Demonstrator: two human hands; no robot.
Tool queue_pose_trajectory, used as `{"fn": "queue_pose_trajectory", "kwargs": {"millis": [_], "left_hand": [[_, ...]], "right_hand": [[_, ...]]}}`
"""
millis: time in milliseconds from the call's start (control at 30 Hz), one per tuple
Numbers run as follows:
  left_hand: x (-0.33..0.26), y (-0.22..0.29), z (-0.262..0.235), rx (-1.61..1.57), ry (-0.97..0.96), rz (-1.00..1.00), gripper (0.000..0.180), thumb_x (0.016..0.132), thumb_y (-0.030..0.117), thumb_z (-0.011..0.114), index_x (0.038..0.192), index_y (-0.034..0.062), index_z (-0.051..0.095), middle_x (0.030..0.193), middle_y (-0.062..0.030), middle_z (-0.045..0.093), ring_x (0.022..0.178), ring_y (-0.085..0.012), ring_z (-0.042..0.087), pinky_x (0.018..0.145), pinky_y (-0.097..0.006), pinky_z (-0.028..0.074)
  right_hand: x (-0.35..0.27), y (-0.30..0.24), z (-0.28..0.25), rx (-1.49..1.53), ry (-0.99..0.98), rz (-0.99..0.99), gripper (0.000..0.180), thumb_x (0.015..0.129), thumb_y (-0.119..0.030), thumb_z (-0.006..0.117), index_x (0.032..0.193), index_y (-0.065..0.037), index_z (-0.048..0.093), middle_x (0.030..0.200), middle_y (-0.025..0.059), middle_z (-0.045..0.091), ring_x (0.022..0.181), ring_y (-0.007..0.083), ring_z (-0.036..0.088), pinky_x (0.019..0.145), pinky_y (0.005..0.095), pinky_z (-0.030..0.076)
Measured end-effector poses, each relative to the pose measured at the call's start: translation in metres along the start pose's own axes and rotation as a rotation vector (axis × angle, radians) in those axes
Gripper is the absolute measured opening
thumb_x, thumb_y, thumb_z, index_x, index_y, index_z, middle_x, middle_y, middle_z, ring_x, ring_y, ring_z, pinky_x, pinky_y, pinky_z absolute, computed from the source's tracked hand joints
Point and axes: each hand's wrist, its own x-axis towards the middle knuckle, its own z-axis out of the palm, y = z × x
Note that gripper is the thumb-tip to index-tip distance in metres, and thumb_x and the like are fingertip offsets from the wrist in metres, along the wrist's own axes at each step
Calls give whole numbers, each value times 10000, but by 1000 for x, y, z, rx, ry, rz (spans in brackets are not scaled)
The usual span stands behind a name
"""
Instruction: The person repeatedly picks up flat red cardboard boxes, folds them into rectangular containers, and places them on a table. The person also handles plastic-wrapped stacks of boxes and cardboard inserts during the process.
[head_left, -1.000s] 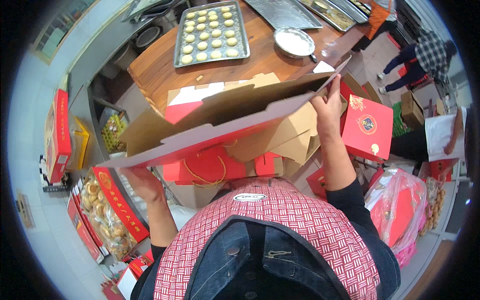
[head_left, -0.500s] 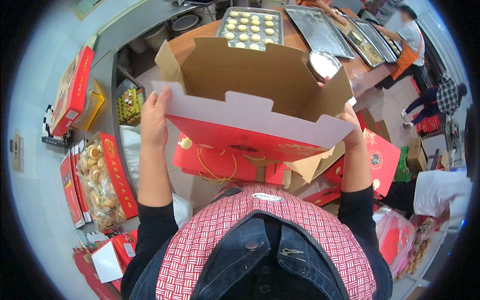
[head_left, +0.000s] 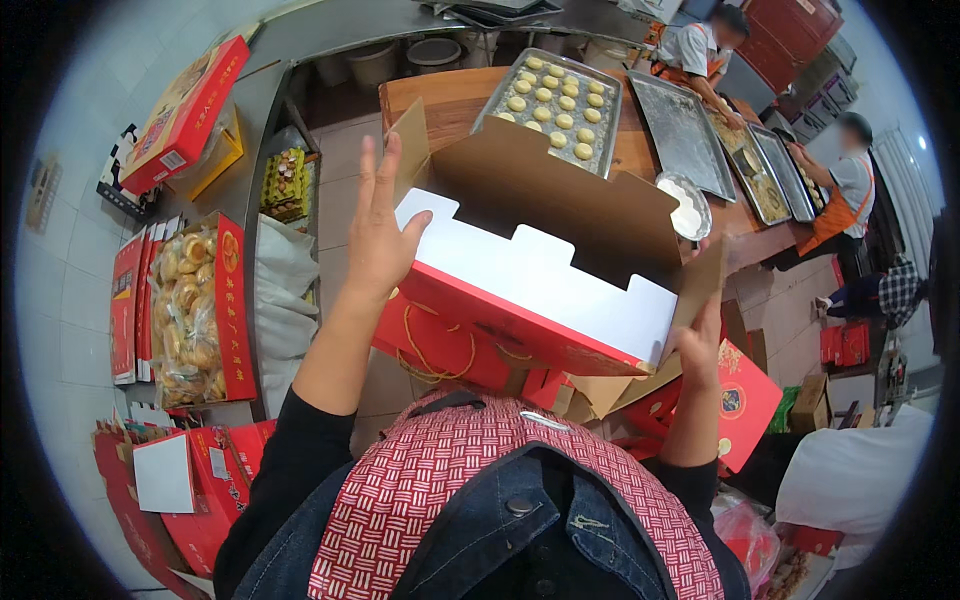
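A red gift box [head_left: 520, 300] of cardboard, brown inside, is held up in front of me with its top open. Its white, tabbed near flap [head_left: 540, 270] slopes inward, while brown flaps stand at the far side and both ends. My left hand [head_left: 380, 225] is at the box's left end with fingers stretched upward and the thumb beside the white flap's corner. At the right end, my right hand [head_left: 698, 350] grips the box, its fingers partly hidden by the end flap. Below the box lies a red gift bag [head_left: 435, 345] with yellow cord handles.
On the wooden table [head_left: 405, 92] stand a tray of pale round pastries [head_left: 548, 100], a metal tray [head_left: 682, 135] and a bowl of white powder [head_left: 684, 205]. Two people in orange aprons work beyond. Bagged pastries [head_left: 187, 315] and red boxes [head_left: 185, 115] line the left counter.
The white near flap has tipped inward over the opening. My left hand has loosened from the flap's edge and straightened its fingers. The whole view has shifted.
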Motion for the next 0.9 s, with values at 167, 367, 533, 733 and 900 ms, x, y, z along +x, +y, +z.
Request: {"fn": "queue_pose_trajectory", "kwargs": {"millis": [167, 367, 533, 733, 900], "left_hand": [[-1, -18, -13, -184, -286, 141, 720, 737, 76, 646, 1371, 157, 314, 1408, -96, 332, 1283, -294, 333, 1045, -360, 277], [27, -39, -8, -75, -568, 343, 303, 765, 165, 636, 1052, 72, 611, 1153, -120, 539, 1142, -274, 457, 971, -329, 349], [65, -57, 14, -76, -377, 161, 786, 594, 190, 781, 1267, 120, 379, 1081, -125, 477, 1069, -250, 453, 941, -327, 346], [96, -46, 41, -268, -773, -100, 862, 569, 233, 803, 1270, 13, 353, 1144, -192, 537, 1108, -292, 495, 949, -327, 371], [90, -40, 52, 4, -655, -51, 811, 544, 234, 810, 1199, 8, 389, 1122, -201, 559, 1097, -300, 511, 927, -322, 384]], "right_hand": [[-2, -9, 19, -164, -84, -60, 566, 774, -148, 514, 1324, -69, 406, 1435, 128, 232, 1324, 282, 239, 1071, 389, 187], [8, -9, 13, -8, 121, 249, 517, 770, -123, 640, 1241, -42, 443, 1273, 97, 420, 1191, 219, 397, 955, 359, 361], [27, -14, 5, -6, 17, 349, 662, 721, -206, 689, 1273, 0, 387, 1203, 110, 481, 1069, 199, 465, 924, 335, 373], [23, 6, 12, 363, 10, 426, 689, 701, -264, 739, 1248, 0, 412, 1097, 67, 517, 1026, 156, 470, 904, 279, 355], [20, 29, 16, 821, 204, 537, 601, 757, -181, 677, 1257, -28, 383, 1113, 78, 515, 984, 156, 516, 873, 276, 405]]}}
